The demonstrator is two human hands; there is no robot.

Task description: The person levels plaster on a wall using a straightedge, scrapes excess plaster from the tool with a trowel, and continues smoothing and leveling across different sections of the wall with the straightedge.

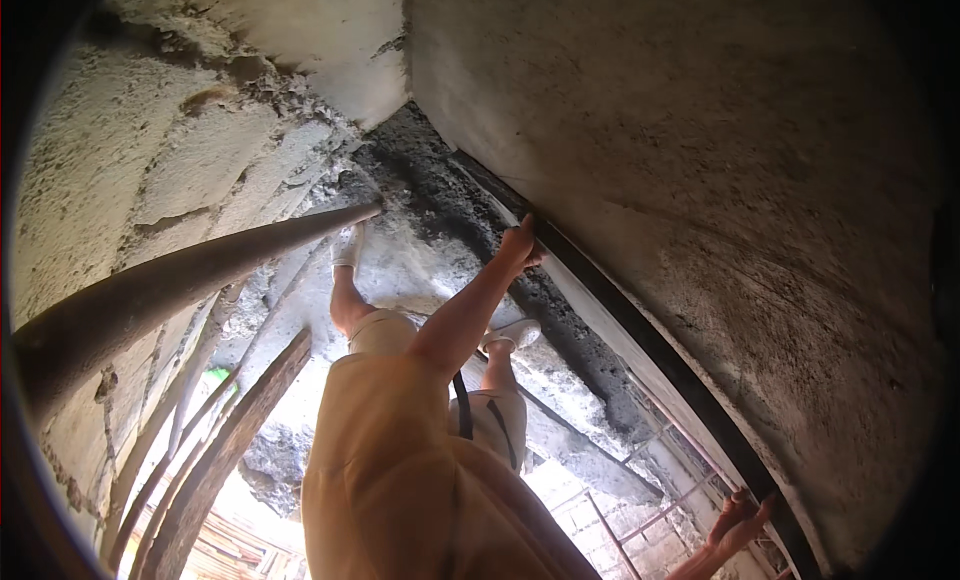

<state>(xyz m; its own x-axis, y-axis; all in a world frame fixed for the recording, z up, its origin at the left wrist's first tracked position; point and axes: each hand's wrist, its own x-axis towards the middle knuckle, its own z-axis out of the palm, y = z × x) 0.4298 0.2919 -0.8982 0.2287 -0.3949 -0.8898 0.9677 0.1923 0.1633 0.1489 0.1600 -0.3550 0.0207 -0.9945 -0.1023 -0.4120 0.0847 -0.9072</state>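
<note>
We look down along a rough plastered wall with a long dark straightedge pressed flat against it, running diagonally from upper centre to lower right. Our left hand sits on its upper end, fingers curled over the edge, gripping it. Our right hand is at the lower end, fingers spread and open against the bar, not wrapped. The straightedge looks black, narrow, straight and stiff, probably fairly light but awkward by its length, so we judge holding near both ends steadies it best. A round pole and a wooden plank cross at left.
</note>
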